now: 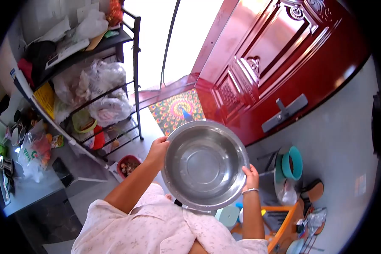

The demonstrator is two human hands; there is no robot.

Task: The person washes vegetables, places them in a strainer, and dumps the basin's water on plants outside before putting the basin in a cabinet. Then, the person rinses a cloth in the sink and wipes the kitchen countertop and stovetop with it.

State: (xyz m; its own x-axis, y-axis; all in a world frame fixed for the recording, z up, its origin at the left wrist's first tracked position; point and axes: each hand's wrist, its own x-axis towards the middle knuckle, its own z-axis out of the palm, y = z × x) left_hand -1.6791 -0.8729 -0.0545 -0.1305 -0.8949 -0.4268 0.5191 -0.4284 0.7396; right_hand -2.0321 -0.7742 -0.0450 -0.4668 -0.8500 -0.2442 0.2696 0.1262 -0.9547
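Note:
A wide metal basin (205, 166) is held out in front of my body, its inside facing up toward me. Nothing shows in it except a little shine on the bottom. My left hand (158, 151) is closed on the rim at the left, with the fingers hidden under the basin. At the right rim, my right hand (250, 177) grips too, its thumb on the edge. A bracelet (250, 191) circles the right wrist.
A dark red door (258, 72) stands open ahead, with a peacock doormat (177, 109) at the threshold. On the left is a black rack (136, 76) of plastic bags. A red bucket (128, 165) sits beside it. To the right are a teal basin (292, 163) and an orange wooden frame (286, 226).

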